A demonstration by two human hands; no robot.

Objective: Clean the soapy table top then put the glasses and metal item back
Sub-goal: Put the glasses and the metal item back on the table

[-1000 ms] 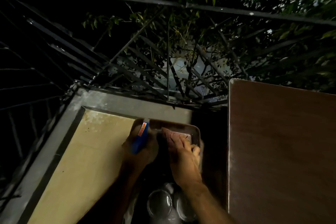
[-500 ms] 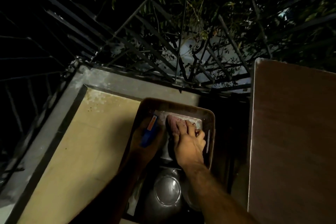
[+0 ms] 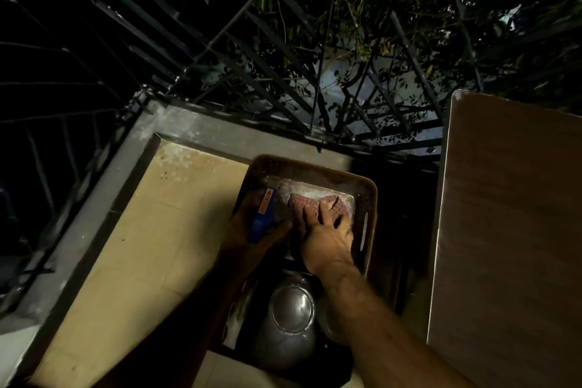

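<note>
**Pink cloth on the soapy top**

Pink checked cloth (image 3: 311,205) lay under our right hand (image 3: 327,239). We pressed it flat with straight fingers onto the soapy table top (image 3: 315,187), which looked white and wet around the cloth. Our left hand (image 3: 252,230) sat just beside it, fingers wrapped around a blue bottle (image 3: 263,217) with an orange label. The hand was in deep shadow, so we could not see every finger.

Around the wet patch ran a brown raised rim (image 3: 368,198) with a slot on its right side. Near our arms, a shiny metal pot (image 3: 293,312) sat upside down, close to our right wrist. It looked like the metal item. We could not pick out the glasses in the dark, though something pale showed beside the pot.

Farther out we saw a tan floor (image 3: 151,236), a grey ledge (image 3: 204,129), dark railings (image 3: 283,79) with leaves behind, and a brown board (image 3: 510,214) on the right.

We think the job was at its wiping part. Soap was on the top, so wiping was left. Putting the glasses and pot back was left too.
</note>
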